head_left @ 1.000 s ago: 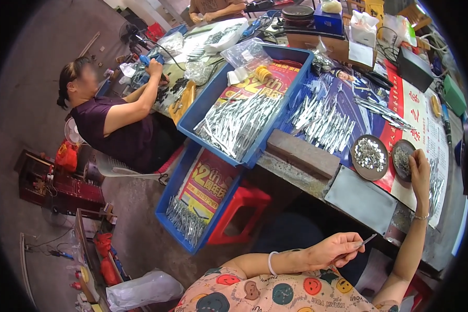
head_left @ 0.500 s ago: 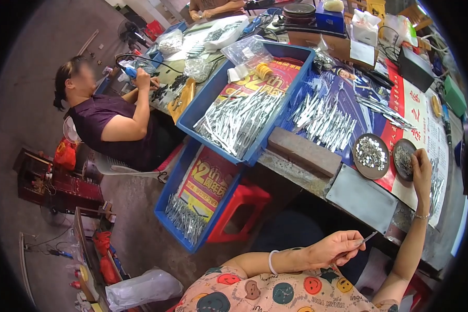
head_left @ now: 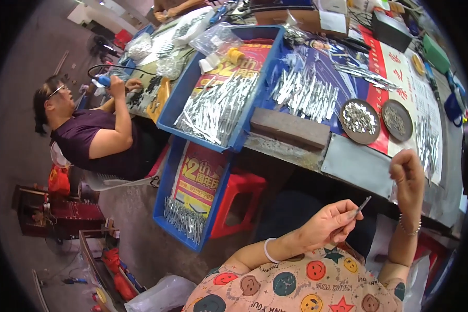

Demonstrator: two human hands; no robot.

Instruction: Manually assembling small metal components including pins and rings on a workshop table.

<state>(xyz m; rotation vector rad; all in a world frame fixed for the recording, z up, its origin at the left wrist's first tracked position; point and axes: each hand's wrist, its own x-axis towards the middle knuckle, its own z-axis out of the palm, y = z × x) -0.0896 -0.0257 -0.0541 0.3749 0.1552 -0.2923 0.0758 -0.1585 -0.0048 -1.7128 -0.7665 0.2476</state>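
Left hand low near body, fingers curled, thumb and forefinger pinched in tight grip, wrist banded. Right hand raised farther right, forearm upright, fingers curled loosely, bracelet at wrist.

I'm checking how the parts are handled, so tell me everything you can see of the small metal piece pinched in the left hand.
The metal piece is a thin, flat, silvery strip, short and straight, like those heaped in the blue tray. The left hand pinches its lower end between thumb and fingertips; its free end points up and to the right, toward the right hand, without touching it. It hangs below the table edge. Finer detail is too small to tell.
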